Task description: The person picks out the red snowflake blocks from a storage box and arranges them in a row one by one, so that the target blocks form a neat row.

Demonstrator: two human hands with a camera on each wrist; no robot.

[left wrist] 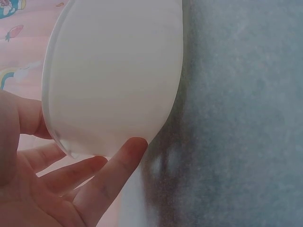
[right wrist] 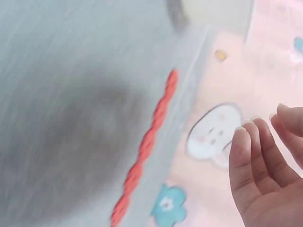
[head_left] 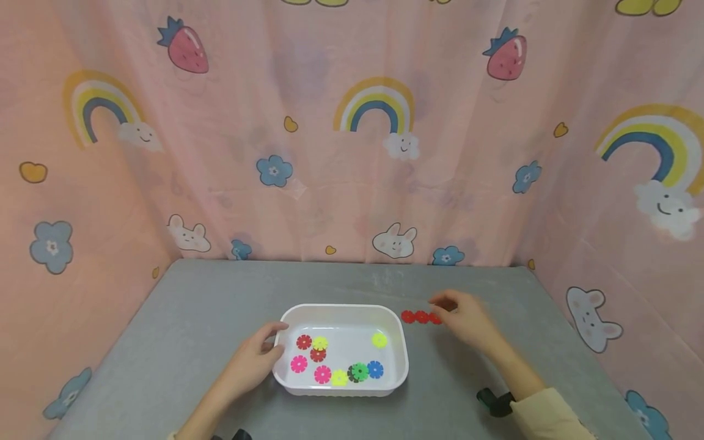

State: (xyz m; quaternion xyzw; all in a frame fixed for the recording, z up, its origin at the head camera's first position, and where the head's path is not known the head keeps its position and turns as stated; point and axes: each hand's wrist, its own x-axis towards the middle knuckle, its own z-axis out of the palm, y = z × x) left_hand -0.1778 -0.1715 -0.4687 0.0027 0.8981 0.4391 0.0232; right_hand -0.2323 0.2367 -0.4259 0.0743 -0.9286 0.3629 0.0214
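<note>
My left hand [head_left: 254, 359] grips the left end of a white plastic tray [head_left: 341, 310], with fingertips over its rim. In the left wrist view, other fingers [left wrist: 128, 156] of that hand press against the tray's outer wall [left wrist: 113, 80]. Notched, flower-shaped plastic discs lie inside, among them a blue disc [head_left: 375, 369], a pink disc [head_left: 299, 364] and a yellow disc [head_left: 379, 340]. Right of the tray, a row of red notched discs [head_left: 421, 316] lies on the table, its right end hidden by my right hand [head_left: 464, 321]. That hand hovers with bent fingers and holds nothing.
The grey table [head_left: 220, 293] meets a pink patterned curtain [head_left: 308, 214] at the back and sides. More discs in the tray include a green disc [head_left: 360, 371], partly over a dark one. A black strap [head_left: 496, 403] is on my right wrist.
</note>
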